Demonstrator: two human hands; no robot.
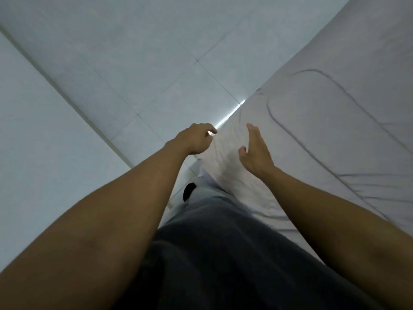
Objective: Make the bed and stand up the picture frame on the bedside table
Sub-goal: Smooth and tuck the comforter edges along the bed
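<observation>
Pale duvet [335,135] fills right; R hand [256,153] fingers spread, L hand [194,138] curled (grip unclear, blurred).

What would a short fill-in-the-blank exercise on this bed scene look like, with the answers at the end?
1. The right hand is held over the quilt with its fingers ___.
2. The left hand is at the quilt's edge with its fingers ___.
3. The floor beside the quilt is laid with pale square ___.
Missing words: straight; curled; tiles.
</observation>
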